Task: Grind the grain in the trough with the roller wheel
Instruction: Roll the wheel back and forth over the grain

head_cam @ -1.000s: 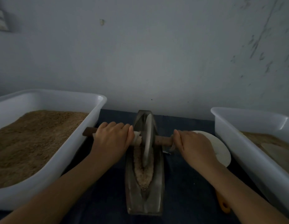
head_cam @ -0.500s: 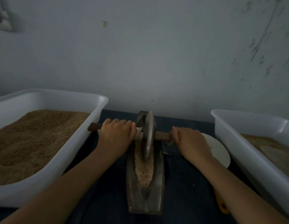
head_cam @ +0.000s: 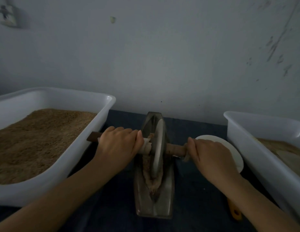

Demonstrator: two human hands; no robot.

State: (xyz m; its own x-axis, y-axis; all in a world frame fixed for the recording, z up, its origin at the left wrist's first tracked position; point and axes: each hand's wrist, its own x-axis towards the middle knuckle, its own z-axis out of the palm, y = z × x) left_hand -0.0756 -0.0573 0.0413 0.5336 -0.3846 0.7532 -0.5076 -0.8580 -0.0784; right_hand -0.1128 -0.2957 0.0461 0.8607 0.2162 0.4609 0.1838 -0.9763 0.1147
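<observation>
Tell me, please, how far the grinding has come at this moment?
Midway, as far as I can judge. Done: the grain in the trough already looks crushed and clumped beside the wheel. In hand: the left hand and the right hand each grip the axle handle, with the roller wheel standing in the trough. Left: coarse bits remain at the near end.

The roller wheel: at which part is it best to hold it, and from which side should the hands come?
Hold the wooden axle, one hand each side of the roller wheel, coming from above, as the left hand and right hand do. The disc's thin edge sits in the trough.
</observation>
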